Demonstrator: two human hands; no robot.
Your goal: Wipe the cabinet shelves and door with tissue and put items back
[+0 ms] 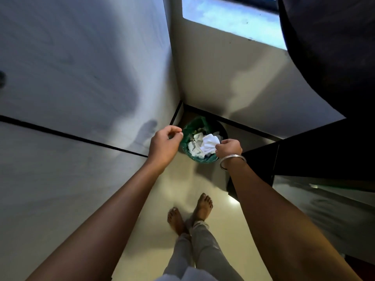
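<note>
I look straight down at a small round bin with a green liner, standing on the floor in a corner. My right hand, a metal bangle on its wrist, pinches a crumpled white tissue over the bin's opening. More crumpled white tissues lie inside the bin. My left hand hovers at the bin's left rim with fingers loosely curled; thumb and forefinger seem to pinch the edge of the green liner.
A large pale cabinet door or panel with a dark seam fills the left. A cream wall and window lie beyond the bin. Dark furniture stands to the right. My bare feet stand on the glossy floor.
</note>
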